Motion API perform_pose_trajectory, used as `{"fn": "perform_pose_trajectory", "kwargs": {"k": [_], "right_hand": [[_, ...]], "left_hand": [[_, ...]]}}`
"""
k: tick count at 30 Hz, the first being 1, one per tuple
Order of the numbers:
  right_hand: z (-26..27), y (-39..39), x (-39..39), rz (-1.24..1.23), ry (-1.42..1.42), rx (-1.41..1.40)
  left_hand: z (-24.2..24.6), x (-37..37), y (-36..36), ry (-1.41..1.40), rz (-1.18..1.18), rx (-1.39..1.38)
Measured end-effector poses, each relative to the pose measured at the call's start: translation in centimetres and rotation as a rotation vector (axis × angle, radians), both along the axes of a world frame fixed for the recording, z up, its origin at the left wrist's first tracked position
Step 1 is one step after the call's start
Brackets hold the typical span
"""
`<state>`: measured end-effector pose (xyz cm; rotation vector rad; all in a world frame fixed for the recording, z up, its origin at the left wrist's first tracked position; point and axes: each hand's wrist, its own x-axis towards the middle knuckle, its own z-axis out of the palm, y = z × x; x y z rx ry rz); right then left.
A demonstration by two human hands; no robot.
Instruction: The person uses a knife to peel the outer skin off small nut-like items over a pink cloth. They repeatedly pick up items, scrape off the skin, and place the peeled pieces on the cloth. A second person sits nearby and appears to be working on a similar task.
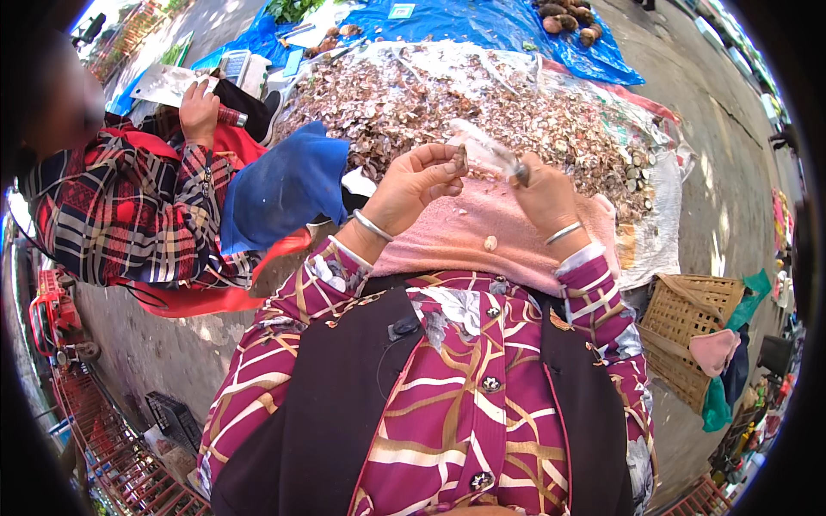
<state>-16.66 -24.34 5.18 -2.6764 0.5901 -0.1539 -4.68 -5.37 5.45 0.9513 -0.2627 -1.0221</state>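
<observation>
Between thumb and fingers of my left hand (419,177) is a small brownish piece (461,158), perhaps a slice of root. My right hand (545,193) grips the dark handle end (520,173) of a knife, whose pale blade (481,138) is blurred and points up and left, close to the left fingertips. A pink towel (445,238) covers my lap, with a small pale piece (490,243) lying on it. Beyond my knees, a wide heap of thin brownish slices (413,97) is spread over white woven plastic sheeting (661,219).
At the left a person in a plaid jacket (142,213) sits close by, one hand (199,113) at a dark red cylinder. A blue tarp (445,26) bears brown tubers (560,22) beyond the heap. A woven bamboo basket (700,300) lies at the right, with cloths against it.
</observation>
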Motion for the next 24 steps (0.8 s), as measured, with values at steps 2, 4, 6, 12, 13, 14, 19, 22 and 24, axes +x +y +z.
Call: {"fn": "perform_pose_trajectory", "kwargs": {"k": [2, 4, 6, 12, 13, 14, 19, 22, 24], "right_hand": [[0.3, 1.5, -0.2, 0.094, -0.075, -0.038], [-1.7, 0.2, -0.1, -0.003, 0.010, -0.050], [-2.3, -1.7, -0.7, -0.029, 0.027, -0.034], [-1.7, -0.3, -0.7, 0.024, -0.171, 0.041], [-1.6, 0.3, 0.0, 0.045, -0.207, 0.015], [-1.0, 0.9, -0.1, 0.056, -0.200, 0.043], [-1.8, 1.6, 0.1, 0.152, -0.305, -0.035], [-2.6, -1.6, 0.4, 0.011, -0.063, -0.067], [-0.8, -0.9, 0.7, 0.023, -0.171, 0.074]], "left_hand": [[0.1, -0.2, -0.2, 0.008, -0.023, -0.055], [0.1, -0.1, -0.1, 0.036, -0.066, -0.103], [0.4, -0.3, 0.6, 0.081, -0.106, -0.166], [0.5, -0.1, 0.7, 0.031, 0.010, -0.080], [1.1, -0.3, 0.5, 0.000, 0.043, -0.086], [1.1, -0.4, 0.6, 0.032, 0.023, -0.086], [1.2, -0.6, 0.9, 0.055, -0.014, -0.137], [2.3, -0.9, 1.8, 0.076, -0.052, -0.140], [2.4, -0.5, 2.4, 0.028, 0.003, -0.112]]}}
